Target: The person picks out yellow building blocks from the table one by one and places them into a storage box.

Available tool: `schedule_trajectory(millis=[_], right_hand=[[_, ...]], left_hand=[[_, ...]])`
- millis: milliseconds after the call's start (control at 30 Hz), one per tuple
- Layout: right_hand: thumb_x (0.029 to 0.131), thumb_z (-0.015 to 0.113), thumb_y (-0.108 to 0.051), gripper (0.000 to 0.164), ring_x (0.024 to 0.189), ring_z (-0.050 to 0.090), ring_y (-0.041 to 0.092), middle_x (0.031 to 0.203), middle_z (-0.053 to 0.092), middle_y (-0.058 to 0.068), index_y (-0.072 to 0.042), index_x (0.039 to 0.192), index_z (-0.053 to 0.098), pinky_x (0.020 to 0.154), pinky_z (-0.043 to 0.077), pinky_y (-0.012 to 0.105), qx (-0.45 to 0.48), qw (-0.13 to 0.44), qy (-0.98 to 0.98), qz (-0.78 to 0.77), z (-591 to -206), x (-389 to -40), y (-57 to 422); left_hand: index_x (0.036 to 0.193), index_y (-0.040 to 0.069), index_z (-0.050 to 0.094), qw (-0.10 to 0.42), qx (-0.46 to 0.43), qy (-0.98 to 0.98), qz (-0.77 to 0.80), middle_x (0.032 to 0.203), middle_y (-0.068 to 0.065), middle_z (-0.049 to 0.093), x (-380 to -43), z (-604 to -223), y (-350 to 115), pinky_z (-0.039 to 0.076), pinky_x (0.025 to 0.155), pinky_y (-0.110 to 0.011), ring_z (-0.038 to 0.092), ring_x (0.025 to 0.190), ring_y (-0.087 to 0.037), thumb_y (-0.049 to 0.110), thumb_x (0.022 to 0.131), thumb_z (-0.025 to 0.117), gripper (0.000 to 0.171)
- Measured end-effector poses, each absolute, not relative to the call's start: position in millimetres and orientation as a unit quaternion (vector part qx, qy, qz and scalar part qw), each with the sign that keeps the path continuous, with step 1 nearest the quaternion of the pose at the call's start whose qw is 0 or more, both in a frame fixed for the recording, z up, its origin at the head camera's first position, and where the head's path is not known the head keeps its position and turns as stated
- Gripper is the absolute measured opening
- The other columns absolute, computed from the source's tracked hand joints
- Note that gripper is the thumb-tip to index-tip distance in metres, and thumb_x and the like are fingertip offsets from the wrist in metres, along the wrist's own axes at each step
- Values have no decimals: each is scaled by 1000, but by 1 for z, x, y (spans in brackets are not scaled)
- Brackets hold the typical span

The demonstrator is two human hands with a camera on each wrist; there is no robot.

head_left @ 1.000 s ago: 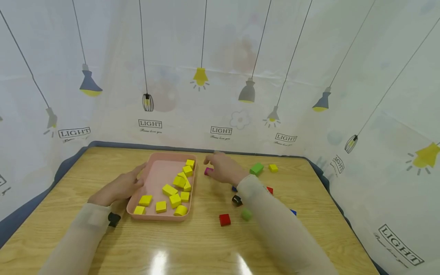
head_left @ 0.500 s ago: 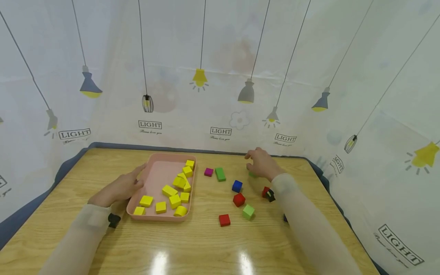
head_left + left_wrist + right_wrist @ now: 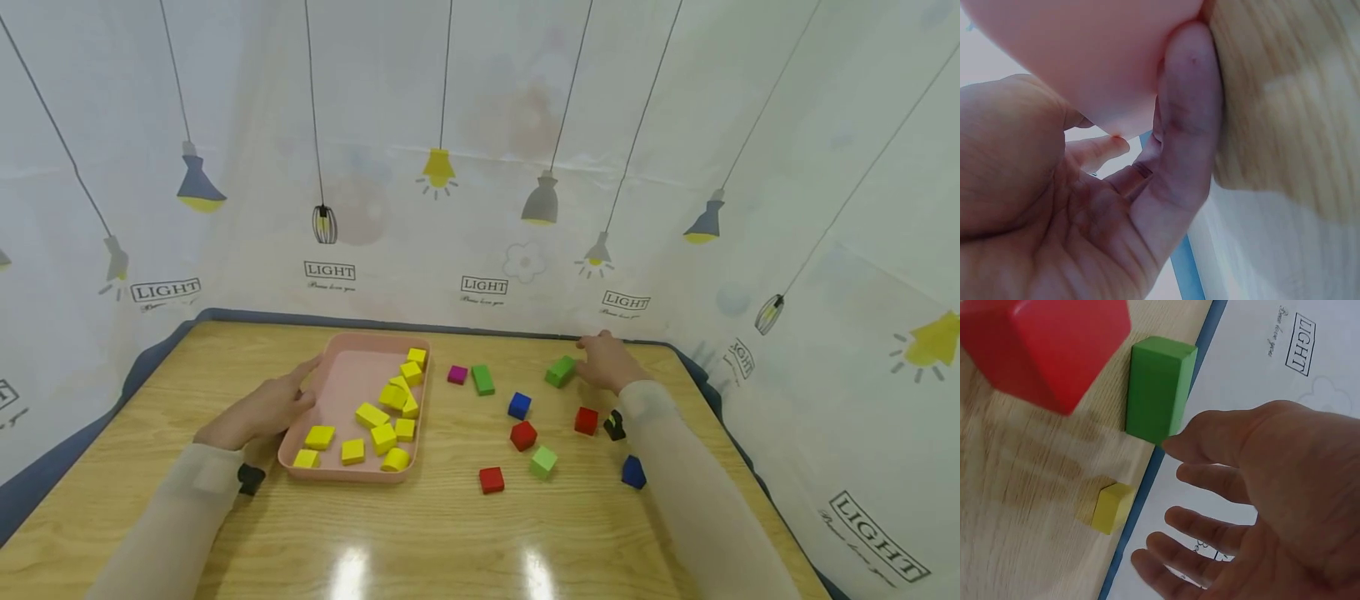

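Observation:
At the left, my left hand [image 3: 266, 408] grips the side of a pink tray [image 3: 330, 335], thumb at its rim. The left wrist view shows fingers bent against the tray wall [image 3: 1085, 50], low by the table. Several yellow blocks [image 3: 372, 415] lie in the tray. My right hand [image 3: 609, 364] hovers at the back right, fingers apart and holding nothing. Just left of it lies a green block [image 3: 560, 372]. In the right wrist view, a yellow block [image 3: 1112, 507] sits on the table by the spread fingertips; the hand hides it in the head view.
Between the tray and right arm lie a magenta block [image 3: 457, 375], another green block [image 3: 483, 380], blue block [image 3: 519, 406], light green block [image 3: 543, 462] and several red blocks [image 3: 523, 435]. A dark blue block [image 3: 633, 472] is beside the right sleeve. A printed curtain [image 3: 405, 275] borders the table.
My right hand has moved right, from beside the magenta block past the green block to the yellow block's spot. The left hand and the tray have stayed put.

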State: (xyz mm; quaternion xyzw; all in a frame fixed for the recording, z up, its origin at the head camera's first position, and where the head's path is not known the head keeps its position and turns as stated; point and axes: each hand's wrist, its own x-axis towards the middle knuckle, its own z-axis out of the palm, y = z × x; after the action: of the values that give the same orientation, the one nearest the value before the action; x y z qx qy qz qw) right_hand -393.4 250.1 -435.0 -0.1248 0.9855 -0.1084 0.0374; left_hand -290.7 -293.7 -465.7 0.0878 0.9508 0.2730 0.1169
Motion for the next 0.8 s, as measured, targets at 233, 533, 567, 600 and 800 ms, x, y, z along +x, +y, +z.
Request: schedule_trajectory(millis=[233,533,567,600,800], right_hand=[[98,59,-16,45,128,46,43,138,53,23,4,139,54,104,38,56,-124,77,984,-104,-442,-398,259],[95,64,-10,39,123,52,41,132,57,23,7,130,60,101,43,53,-130,81,981,-116,-446,-397,261],[94,64,-9,39,122,52,41,132,58,24,7,129,61,100,44,52,-133,82,981,-116,-446,-396,261],[93,65,-7,39,121,53,41,131,58,24,7,129,61,99,45,51,-135,83,980,-116,-445,-396,261],[86,68,3,33,114,57,37,128,60,21,2,119,68,89,51,45,-122,104,978,-131,-443,-394,261]], left_hand=[[162,12,7,106,100,951,271,72,-7,48,-291,-466,-295,40,57,-34,45,57,-19,20,106,45,68],[162,12,7,106,104,949,278,71,-7,48,-293,-469,-298,40,54,-34,45,55,-18,20,107,44,67],[162,12,8,105,104,949,277,71,-7,48,-293,-470,-298,40,54,-34,45,55,-18,20,107,44,67],[162,12,8,105,104,949,277,70,-7,48,-293,-469,-298,40,54,-34,45,55,-18,20,106,44,67],[162,11,7,105,106,950,275,70,-6,47,-292,-467,-297,39,56,-34,44,56,-18,19,106,44,67]])
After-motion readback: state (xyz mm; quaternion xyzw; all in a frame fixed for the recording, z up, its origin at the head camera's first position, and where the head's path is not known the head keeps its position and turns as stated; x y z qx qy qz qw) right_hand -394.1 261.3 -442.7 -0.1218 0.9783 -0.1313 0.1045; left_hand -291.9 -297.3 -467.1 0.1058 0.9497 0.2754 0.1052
